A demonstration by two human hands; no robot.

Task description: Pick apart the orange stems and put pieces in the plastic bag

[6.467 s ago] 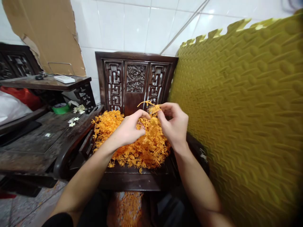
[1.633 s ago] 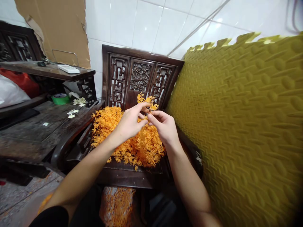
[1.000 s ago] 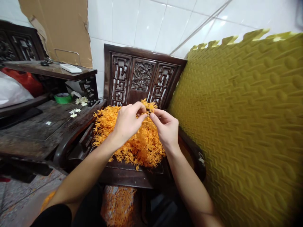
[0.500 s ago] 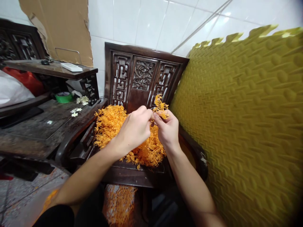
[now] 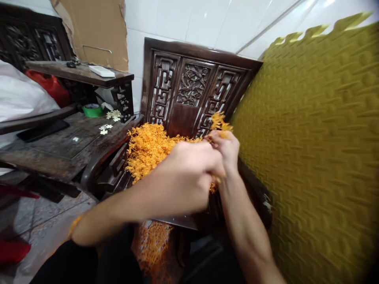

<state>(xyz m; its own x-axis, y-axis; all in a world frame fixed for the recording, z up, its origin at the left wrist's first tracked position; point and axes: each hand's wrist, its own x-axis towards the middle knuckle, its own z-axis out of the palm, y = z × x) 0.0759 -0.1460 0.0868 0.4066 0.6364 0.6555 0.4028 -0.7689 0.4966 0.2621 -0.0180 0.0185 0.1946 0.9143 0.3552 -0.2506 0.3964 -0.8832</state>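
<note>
My right hand point(image 5: 228, 148) is closed on an orange plastic flower sprig point(image 5: 219, 121), whose spiky tips stand up above the fingers. In front of its wrist, my left hand point(image 5: 192, 169) is blurred, with the fingers curled in. What it grips, if anything, is hidden, though orange bits show by its fingertips. Behind both hands, a heap of orange plastic sprigs point(image 5: 148, 148) lies on the seat of a dark carved wooden chair point(image 5: 186, 118). My left hand and forearm cover part of that heap.
A yellow-green foam mat point(image 5: 314, 134) stands upright close on the right. To the left, a dark wooden seat point(image 5: 56, 146) bears green tape point(image 5: 92, 110) and small pale flower pieces point(image 5: 105, 128). Orange scraps point(image 5: 155, 244) lie below the chair.
My left hand has come down and toward me, from the right hand's fingertips to in front of its wrist. My right hand still holds the sprig. The view has shifted left.
</note>
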